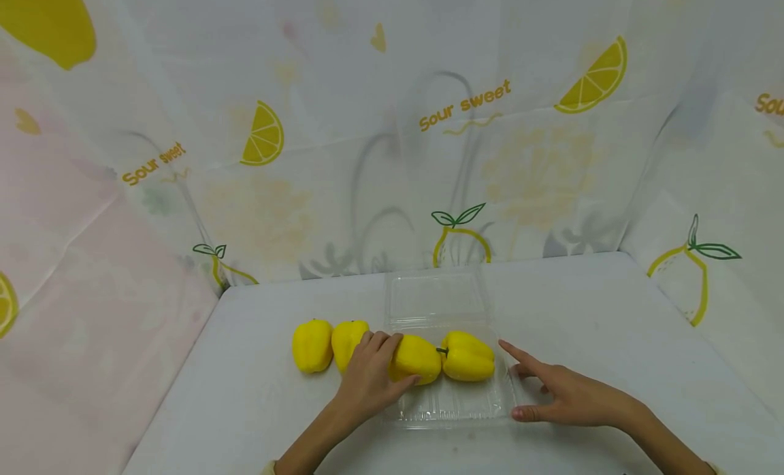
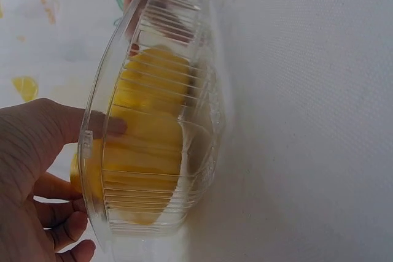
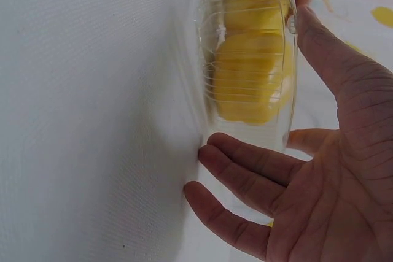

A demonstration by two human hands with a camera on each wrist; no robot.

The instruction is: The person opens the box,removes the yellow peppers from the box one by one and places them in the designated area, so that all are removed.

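Observation:
A clear plastic clamshell box (image 1: 447, 414) lies with its lid (image 1: 437, 295) folded back. Inside it are two yellow bell peppers. My left hand (image 1: 370, 376) grips the left one (image 1: 418, 359), fingers over its far side and thumb at its front; the left wrist view shows that thumb inside the rim (image 2: 92, 115). The other boxed bell pepper (image 1: 468, 356), with a green stem, lies on its side to the right. My right hand (image 1: 569, 393) is at the box's right edge, fingers extended and holding nothing; in the right wrist view its thumb (image 3: 319, 41) is by the rim.
Two more yellow bell peppers, one at the far left (image 1: 312, 346) and one partly behind my left hand (image 1: 348, 340), stand on the white tabletop (image 1: 245, 393) left of the box. A lemon-printed cloth (image 1: 343, 155) encloses the back and sides.

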